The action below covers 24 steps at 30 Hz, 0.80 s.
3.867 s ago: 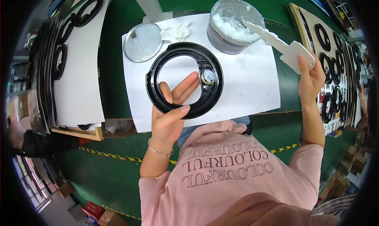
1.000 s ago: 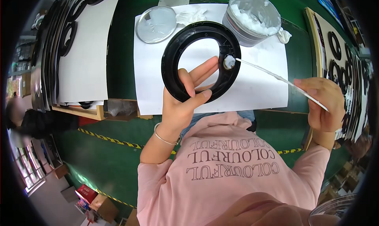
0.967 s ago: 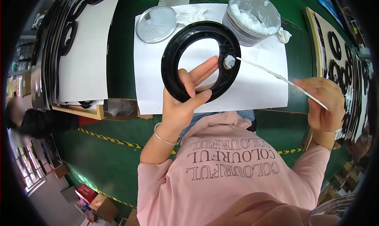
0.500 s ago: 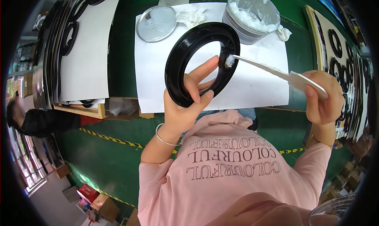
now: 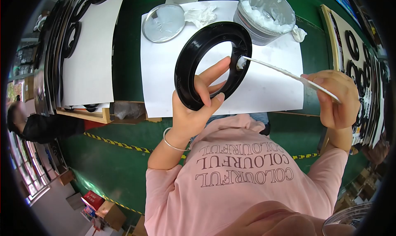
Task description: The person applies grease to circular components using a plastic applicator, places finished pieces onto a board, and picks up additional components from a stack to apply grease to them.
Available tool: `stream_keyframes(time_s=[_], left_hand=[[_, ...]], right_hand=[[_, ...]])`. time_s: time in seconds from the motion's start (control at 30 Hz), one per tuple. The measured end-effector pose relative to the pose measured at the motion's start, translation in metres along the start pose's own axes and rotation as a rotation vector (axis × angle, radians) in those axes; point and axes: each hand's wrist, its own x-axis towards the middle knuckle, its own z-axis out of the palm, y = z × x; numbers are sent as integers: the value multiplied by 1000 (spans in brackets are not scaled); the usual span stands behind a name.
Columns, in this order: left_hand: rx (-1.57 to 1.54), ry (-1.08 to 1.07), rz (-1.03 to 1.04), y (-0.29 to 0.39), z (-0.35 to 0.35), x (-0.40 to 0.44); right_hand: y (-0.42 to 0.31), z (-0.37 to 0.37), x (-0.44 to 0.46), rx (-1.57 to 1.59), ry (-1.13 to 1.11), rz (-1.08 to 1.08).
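Note:
My left hand (image 5: 190, 116) is closed on a black plastic ring (image 5: 184, 73), with some fingers passed through its middle. The ring is tilted above a white paper sheet (image 5: 268, 93). My right hand (image 5: 340, 96) pinches the wide end of a flat white spatula (image 5: 280, 71), seen nearly edge-on. The spatula's thin tip touches a dab of white paste (image 5: 241, 63) in a small recess on the ring's right side. A clear tub (image 5: 260, 36) partly filled with the same-looking paste stands behind the ring.
A round clear lid (image 5: 164, 25) and crumpled tissue (image 5: 201, 16) lie on the sheet's far side. More tissue (image 5: 298, 34) is beside the tub. Boards bearing black rings (image 5: 72, 40) stand left, others (image 5: 351, 45) right. A person in dark clothing (image 5: 53, 128) is at far left.
The spatula has rolled from showing its flat face to nearly edge-on, its tip still at the paste in the recess. The ring has shifted very slightly right.

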Motion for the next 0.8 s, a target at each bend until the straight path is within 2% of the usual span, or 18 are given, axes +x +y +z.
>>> stream_keyframes(time_s=[0.27, 0.37, 0.8], left_hand=[[-9, -13, -7, -3, 0, 2], [5, -16, -5, -3, 0, 2], [-72, 1, -25, -4, 3, 5]], right_hand=[[0, 0, 3, 9, -121, -93], [5, 3, 2, -8, -48, -190], [12, 1, -8, -43, -34, -143]])
